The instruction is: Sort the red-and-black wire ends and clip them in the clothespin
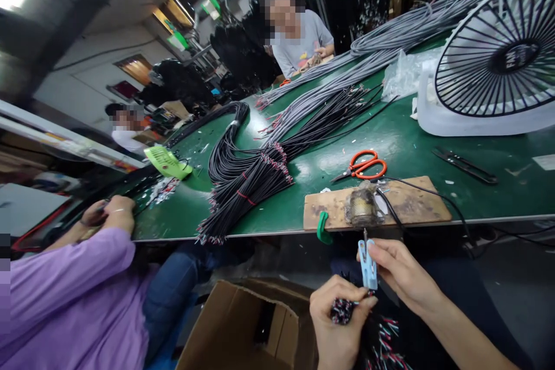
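Note:
My left hand [340, 309] is closed around a bundle of thin black cables [341, 311] with red, white and black wire ends. Its thumb and forefinger pinch close to the lower end of a light-blue clothes peg [368, 269]. My right hand [401, 269] grips that peg by its upper part. Just above the peg, a narrow metal tip [365, 235] points down from a round brass-coloured body [362, 206] on a wooden board [414, 202]; whether tip and peg touch I cannot tell. More wire ends [388, 332] hang below my hands.
Orange-handled scissors [367, 166], black snips [466, 165] and a fan [498, 58] are on the green table [321, 156]. Black cable bundles [251, 185] and grey cables [329, 78] lie further back. A cardboard box [225, 324] stands below. Co-workers sit left, in a purple shirt [87, 295], and opposite.

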`<state>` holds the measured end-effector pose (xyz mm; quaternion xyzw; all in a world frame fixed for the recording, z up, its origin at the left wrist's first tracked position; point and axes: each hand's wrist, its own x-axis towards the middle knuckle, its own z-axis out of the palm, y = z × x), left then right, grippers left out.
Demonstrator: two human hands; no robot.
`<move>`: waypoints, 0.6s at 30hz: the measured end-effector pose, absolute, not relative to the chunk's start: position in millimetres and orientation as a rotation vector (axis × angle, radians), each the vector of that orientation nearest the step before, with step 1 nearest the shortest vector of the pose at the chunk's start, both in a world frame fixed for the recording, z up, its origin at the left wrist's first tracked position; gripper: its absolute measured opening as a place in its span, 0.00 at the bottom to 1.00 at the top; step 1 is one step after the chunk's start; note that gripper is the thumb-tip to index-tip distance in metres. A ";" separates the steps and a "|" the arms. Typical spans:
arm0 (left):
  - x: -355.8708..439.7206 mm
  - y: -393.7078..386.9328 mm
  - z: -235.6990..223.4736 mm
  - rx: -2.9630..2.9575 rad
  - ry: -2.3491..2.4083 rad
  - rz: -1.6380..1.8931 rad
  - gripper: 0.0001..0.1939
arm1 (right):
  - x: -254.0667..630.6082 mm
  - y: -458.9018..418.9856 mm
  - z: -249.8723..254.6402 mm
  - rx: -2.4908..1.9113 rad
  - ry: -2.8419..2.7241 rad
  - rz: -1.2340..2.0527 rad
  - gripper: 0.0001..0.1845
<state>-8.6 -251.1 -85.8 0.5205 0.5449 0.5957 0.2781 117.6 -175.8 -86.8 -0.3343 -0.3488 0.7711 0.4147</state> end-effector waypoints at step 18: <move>-10.9 -266.7 -91.5 1.309 1.515 1.332 0.13 | 151.2 -192.2 -132.1 -0.929 -1.028 1.783 0.18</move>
